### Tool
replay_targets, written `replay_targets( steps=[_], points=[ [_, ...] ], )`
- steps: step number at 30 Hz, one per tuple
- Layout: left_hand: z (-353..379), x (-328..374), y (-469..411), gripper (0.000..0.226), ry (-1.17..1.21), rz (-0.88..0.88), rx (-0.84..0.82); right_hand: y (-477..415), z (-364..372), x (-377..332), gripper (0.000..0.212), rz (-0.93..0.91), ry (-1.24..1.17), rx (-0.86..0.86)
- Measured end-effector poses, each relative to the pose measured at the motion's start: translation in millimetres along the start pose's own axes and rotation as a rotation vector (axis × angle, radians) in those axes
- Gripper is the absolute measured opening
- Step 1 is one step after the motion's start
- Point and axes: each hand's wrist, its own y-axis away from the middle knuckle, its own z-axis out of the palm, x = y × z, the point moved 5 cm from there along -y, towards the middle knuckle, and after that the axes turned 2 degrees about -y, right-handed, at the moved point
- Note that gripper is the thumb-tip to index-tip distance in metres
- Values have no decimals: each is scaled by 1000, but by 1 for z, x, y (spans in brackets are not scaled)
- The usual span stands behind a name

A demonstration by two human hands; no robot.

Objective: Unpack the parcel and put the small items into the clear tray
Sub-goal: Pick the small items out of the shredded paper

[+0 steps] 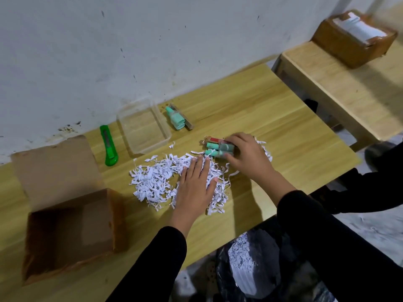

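An open brown cardboard box (72, 223) stands at the table's left, nothing visible inside. A heap of white shredded paper (157, 179) lies mid-table, and my left hand (196, 184) rests flat on it with straight fingers. My right hand (246, 155) grips a small pack of teal tubes (218, 148) at the heap's far right edge. A clear plastic tray (144, 127) sits near the wall with nothing in it. A second teal pack (177, 118) lies on the table just right of the tray.
A green utility knife (108, 147) lies left of the tray. A black bag holding shredded paper (246, 258) hangs below the table's near edge. On a second wooden table at the right stands a brown box of papers (353, 38).
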Motion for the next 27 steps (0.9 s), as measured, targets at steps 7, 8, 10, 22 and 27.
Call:
replay_targets(
  steps=[7, 8, 10, 22, 27],
  points=[
    [-1, -5, 0, 61, -6, -37, 26, -15, 16, 4, 65, 44, 77, -193],
    [-2, -5, 0, 61, -2, -51, 31, -13, 14, 6, 63, 42, 62, -181],
    [-3, -5, 1, 61, 13, -63, 33, -7, 9, 7, 62, 41, 34, -150],
    [-1, -3, 0, 70, 20, -74, 38, -17, -54, 4, 58, 64, -47, 141],
    [-2, -3, 1, 78, 15, -72, 45, -58, -39, -12, 47, 93, -99, 144]
  ],
)
